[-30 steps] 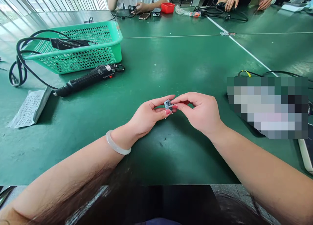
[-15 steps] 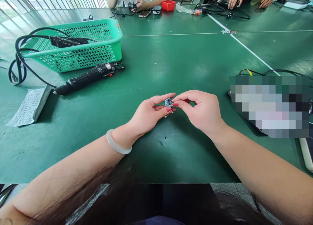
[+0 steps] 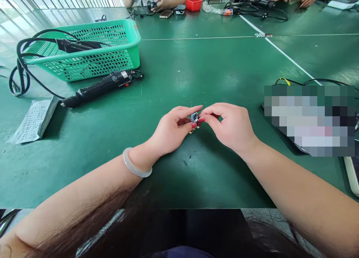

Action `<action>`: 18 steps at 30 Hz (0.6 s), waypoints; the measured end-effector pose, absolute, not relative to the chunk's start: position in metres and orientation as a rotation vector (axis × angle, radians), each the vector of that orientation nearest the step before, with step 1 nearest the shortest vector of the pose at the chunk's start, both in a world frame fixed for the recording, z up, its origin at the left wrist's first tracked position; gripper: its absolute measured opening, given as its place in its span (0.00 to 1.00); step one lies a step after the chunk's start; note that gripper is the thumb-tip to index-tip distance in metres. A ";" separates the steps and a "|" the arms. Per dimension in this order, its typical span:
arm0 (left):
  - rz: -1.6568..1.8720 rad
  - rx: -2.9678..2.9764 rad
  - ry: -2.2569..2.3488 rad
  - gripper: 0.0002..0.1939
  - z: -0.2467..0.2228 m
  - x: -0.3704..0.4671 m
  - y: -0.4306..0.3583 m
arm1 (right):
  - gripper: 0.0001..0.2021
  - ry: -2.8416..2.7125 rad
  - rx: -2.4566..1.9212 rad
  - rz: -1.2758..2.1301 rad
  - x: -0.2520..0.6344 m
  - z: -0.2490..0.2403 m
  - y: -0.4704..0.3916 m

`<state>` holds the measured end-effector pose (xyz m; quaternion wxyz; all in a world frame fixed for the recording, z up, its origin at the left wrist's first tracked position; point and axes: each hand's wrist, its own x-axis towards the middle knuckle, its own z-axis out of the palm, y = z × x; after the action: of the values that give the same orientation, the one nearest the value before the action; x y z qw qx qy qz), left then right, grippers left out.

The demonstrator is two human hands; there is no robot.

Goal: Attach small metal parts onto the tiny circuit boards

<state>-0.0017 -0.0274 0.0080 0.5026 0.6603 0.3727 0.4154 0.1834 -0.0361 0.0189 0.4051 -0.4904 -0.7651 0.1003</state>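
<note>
A small blue-grey part with metal bits [image 3: 194, 117] is held above the green table [image 3: 174, 183], too small to name more exactly. My left hand [image 3: 174, 129] grips it between thumb and fingers from the left. Thumb and forefinger of my right hand [image 3: 231, 127] are pinched together at the part's right side; the fingertips hide what lies between them. Just under my left thumb a thin metal edge [image 3: 192, 131] pokes out.
A green basket [image 3: 131, 50] with a cable stands at the far left, a black electric screwdriver [image 3: 98, 89] before it. Left of that lies a paper-wrapped packet [image 3: 35, 121]. A blurred-out object [image 3: 308, 121] is on the right. Two people sit across, near a red box [image 3: 193, 4].
The small part has turned slightly in my fingers; both hands stay nearly in place. Across the table, a person's hand has lifted off a black object.
</note>
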 end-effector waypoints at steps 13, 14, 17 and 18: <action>0.978 1.604 0.887 0.24 0.006 -0.001 -0.029 | 0.10 -2.082 -1.199 0.048 0.189 0.023 -0.036; 0.977 1.603 0.889 0.24 0.006 -0.001 -0.028 | 0.11 -2.081 -1.202 0.049 0.189 0.023 -0.036; 0.965 1.634 0.916 0.25 0.005 -0.001 -0.029 | 0.10 -2.081 -1.201 0.039 0.189 0.022 -0.036; 0.958 1.658 0.933 0.25 0.006 -0.002 -0.029 | 0.10 -2.084 -1.197 0.033 0.189 0.022 -0.036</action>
<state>-0.0017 -0.0288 0.0057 0.4844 0.6810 0.3833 0.3933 0.1894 -0.0356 0.0221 0.3605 -0.4645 -0.8088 0.0130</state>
